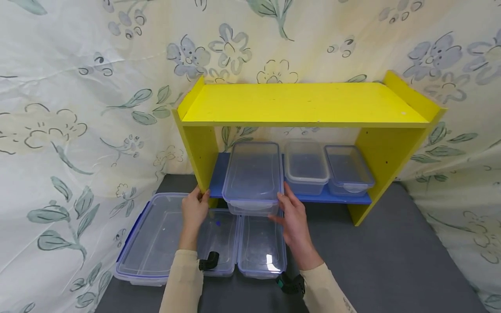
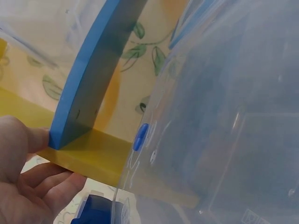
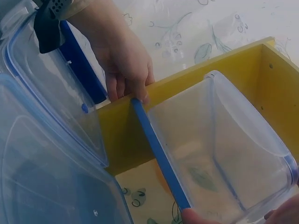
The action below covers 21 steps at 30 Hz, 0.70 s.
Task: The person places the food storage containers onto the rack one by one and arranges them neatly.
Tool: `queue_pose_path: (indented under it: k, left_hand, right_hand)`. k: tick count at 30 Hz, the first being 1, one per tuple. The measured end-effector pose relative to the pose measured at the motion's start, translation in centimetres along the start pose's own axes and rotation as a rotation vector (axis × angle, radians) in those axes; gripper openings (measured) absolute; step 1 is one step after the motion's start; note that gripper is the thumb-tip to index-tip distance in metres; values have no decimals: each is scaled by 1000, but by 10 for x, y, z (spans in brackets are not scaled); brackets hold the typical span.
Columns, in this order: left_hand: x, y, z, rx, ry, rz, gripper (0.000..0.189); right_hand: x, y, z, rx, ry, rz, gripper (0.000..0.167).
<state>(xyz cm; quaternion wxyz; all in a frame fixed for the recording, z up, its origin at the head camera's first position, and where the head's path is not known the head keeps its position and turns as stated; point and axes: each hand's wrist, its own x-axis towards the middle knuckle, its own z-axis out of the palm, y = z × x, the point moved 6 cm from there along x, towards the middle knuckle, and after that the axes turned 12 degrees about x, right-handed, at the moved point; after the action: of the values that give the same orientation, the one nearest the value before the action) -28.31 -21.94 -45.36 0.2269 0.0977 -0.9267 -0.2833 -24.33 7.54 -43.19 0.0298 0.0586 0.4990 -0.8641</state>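
A yellow shelf unit (image 1: 309,104) has a blue lower shelf (image 1: 332,198). My left hand (image 1: 194,211) pinches the front edge of its left side panel, thumb on one side and fingers on the other in the left wrist view. A clear lidded food container (image 1: 253,171) sits at the left of the blue shelf, its front jutting past the shelf edge. My right hand (image 1: 294,221) holds this container at its front right corner. In the right wrist view the fingertips (image 3: 198,217) are right at the blue shelf edge, beside the container's base.
Two smaller lidded containers, one with a whitish lid (image 1: 306,161) and one with a blue-edged lid (image 1: 348,167), stand on the shelf's right half. On the dark table (image 1: 375,261) are a large container (image 1: 150,243) and two medium ones (image 1: 221,256) (image 1: 261,252). A flowered cloth (image 1: 98,87) hangs behind.
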Motion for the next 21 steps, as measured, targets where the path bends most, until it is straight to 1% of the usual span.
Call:
queue_pose_path:
  k: [2,4,5,6,8,9,11,13,15,16,18,21]
  left_hand:
    - [0,0,0,1,2,-3,16]
    - [1,0,0,3,2,-3,16]
    - [1,0,0,3,2,-1,16]
    - [1,0,0,2,2,-1,16]
    - [1,0,0,-2,2,1,16]
    - [1,0,-1,-5,2,3,16]
    - [2,1,-1,-9,5,5,16]
    - [2,0,-1,-10,8,4,15]
    - [2,0,-1,-8,9,4,15]
    - [2,0,-2,-7,8,5,16]
    - [2,0,-2,-4,0,2,16]
    - [1,0,-1,-7,-3,6,17]
  right_hand:
    - [0,-1,1,-51,0,-5,55]
    - [-1,-2,1,-133,8,-31,56]
    - [-3,-3,0,-199,19,-67,57]
    - [-5,-6,0,-279,34,-123,57]
    - [-12,-15,2,-454,61,-299,56]
    - [-16,-20,4,-540,75,-411,55]
    - [-27,-29,12,-702,86,-673,50]
    - [-37,-34,23,-819,45,-915,44]
    - [-44,-32,32,-904,-13,-1080,36]
    - [-46,-30,36,-940,-40,-1134,32]
    - [-48,-25,40,-992,-72,-1183,27]
    - [-47,-20,42,-1033,-78,-1196,25]
